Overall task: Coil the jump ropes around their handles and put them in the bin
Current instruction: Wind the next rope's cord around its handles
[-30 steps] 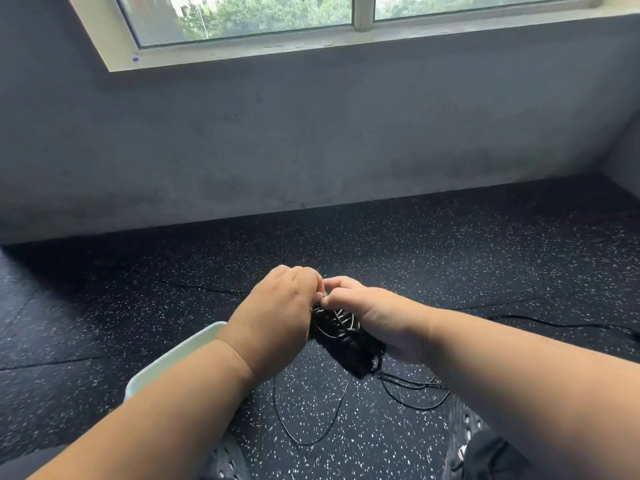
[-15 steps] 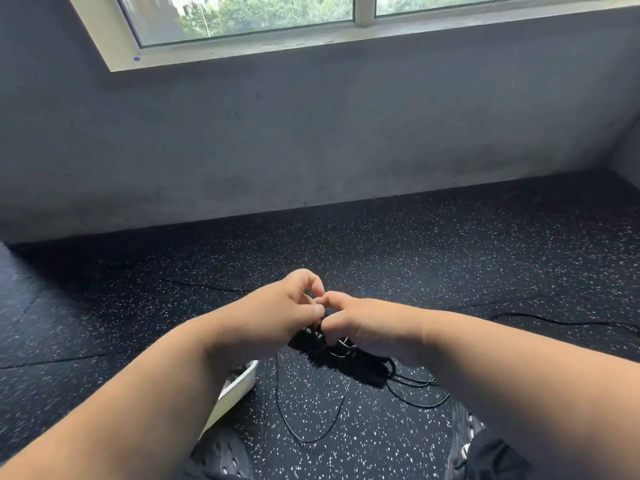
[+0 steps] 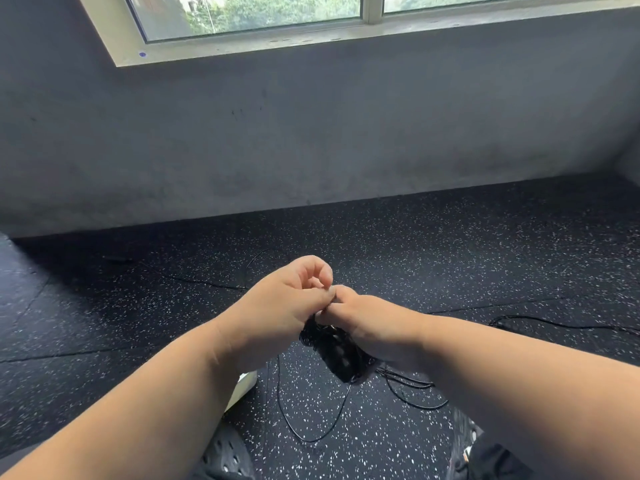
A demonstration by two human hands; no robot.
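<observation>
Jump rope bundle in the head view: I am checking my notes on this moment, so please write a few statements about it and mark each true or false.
1. Both hands are at the black jump rope bundle. True: the left hand and right hand meet over it.
2. The bundle already lies in the bin. False: it is held above the floor; only a corner of the bin shows under the left forearm.
3. Loose black cord trails on the speckled floor. True.
4. The right hand is flat on the floor. False: its fingers curl on the bundle.
5. A window sits above the wall. True.
</observation>
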